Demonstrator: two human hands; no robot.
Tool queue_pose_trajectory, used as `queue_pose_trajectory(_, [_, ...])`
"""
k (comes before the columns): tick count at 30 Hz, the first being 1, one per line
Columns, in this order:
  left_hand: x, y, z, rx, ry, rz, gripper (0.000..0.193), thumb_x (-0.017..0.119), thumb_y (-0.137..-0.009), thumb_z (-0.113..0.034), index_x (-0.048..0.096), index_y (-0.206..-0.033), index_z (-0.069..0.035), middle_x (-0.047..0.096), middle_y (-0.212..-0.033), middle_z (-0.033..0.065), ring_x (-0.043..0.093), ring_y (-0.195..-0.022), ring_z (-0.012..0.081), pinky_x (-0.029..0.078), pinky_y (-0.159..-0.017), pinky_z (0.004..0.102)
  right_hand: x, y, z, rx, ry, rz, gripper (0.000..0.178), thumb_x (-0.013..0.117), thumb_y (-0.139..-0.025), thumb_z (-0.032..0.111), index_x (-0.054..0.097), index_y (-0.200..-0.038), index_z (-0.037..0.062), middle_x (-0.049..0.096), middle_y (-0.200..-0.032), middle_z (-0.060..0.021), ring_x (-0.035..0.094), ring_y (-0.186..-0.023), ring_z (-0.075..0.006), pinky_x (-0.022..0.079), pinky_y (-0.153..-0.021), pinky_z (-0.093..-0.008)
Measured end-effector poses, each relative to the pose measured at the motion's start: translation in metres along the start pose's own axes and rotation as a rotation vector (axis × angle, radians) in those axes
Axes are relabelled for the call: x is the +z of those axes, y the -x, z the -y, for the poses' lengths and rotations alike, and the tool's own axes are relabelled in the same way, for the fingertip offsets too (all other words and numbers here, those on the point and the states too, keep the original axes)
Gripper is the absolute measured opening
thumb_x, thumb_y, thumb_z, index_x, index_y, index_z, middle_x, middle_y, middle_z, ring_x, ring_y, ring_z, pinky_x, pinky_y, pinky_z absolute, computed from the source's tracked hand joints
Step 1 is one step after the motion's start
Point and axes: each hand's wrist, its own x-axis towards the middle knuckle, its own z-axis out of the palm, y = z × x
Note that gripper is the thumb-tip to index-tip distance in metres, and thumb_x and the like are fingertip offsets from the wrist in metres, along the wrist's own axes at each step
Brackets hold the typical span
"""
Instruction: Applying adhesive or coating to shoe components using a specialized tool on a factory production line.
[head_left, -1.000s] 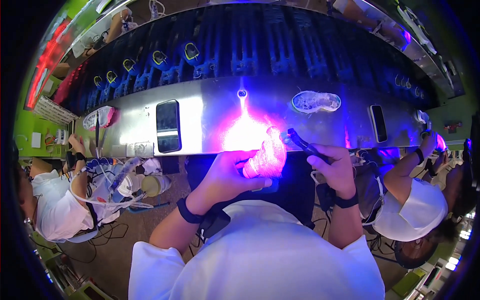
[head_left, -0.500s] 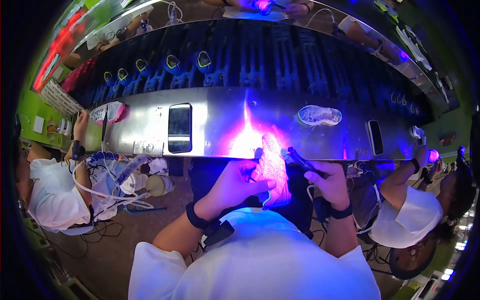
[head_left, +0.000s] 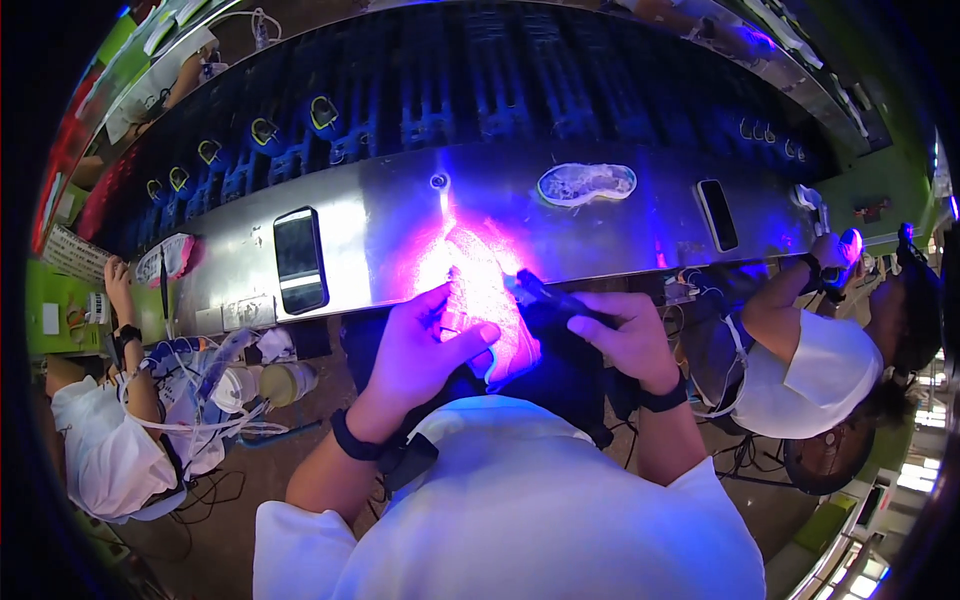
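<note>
My left hand (head_left: 415,345) is closed on the side of a shoe (head_left: 505,335), its thumb pressed on the near part. Pink and violet light floods the shoe, and glare hides its far end, which points toward the steel bench (head_left: 380,200). In my right hand (head_left: 635,340) is a slim, dark-handled brush-like tool (head_left: 555,297). Its tip meets or nearly meets the shoe's right side; I cannot tell if they touch. Beyond, on the bench, lies a pale translucent shoe sole (head_left: 587,185).
A dark phone (head_left: 300,260) lies left on the bench, another phone (head_left: 716,215) right. Behind runs a dark conveyor (head_left: 450,90) carrying several blue shoes (head_left: 263,131). Another sole (head_left: 165,258) rests far left. Co-workers sit left (head_left: 110,430) and right (head_left: 810,390). Tubs (head_left: 285,382) stand at left.
The view has turned, so the bench and its things sit further left and tilt. The shoe has tipped, its far end now leaning left. Both hands keep their hold.
</note>
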Motion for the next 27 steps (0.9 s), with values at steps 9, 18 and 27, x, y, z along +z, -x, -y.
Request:
queue_pose_trajectory(9, [0.015,-0.026,-0.006,0.077,-0.267,-0.159,0.047,0.083,-0.087,-0.015,0.063,-0.125,0.004,0.071,-0.099,0.0028,0.066,-0.088,0.0088,0.054,-0.08,0.0258,-0.031,0.009,-0.024,-0.141,0.172,-0.02,0.03,0.078,-0.086,0.005,0.075,-0.115,-0.001,0.075,-0.09,-0.0056,0.066,-0.081,-0.0105,0.052,-0.076,-0.0274])
queue_pose_trajectory(18, [0.023,-0.036,0.011,0.0,-0.182,-0.329,0.054,0.084,-0.087,-0.016,0.061,-0.13,0.005,0.071,-0.111,0.0055,0.067,-0.1,0.0112,0.054,-0.09,0.0281,-0.037,-0.003,-0.018,-0.083,0.16,-0.022,0.031,0.078,-0.086,0.004,0.074,-0.117,-0.0009,0.073,-0.091,-0.0047,0.065,-0.083,-0.0108,0.051,-0.078,-0.0264])
queue_pose_trajectory(27, [0.018,-0.033,0.015,0.242,-0.033,-0.327,0.038,0.084,-0.087,-0.019,0.067,-0.113,0.002,0.071,-0.086,0.0023,0.063,-0.072,0.0056,0.051,-0.064,0.0245,-0.027,0.001,-0.012,-0.163,0.219,-0.074,0.032,0.079,-0.085,0.003,0.075,-0.116,0.0008,0.073,-0.088,-0.0075,0.066,-0.08,-0.0135,0.051,-0.075,-0.0273])
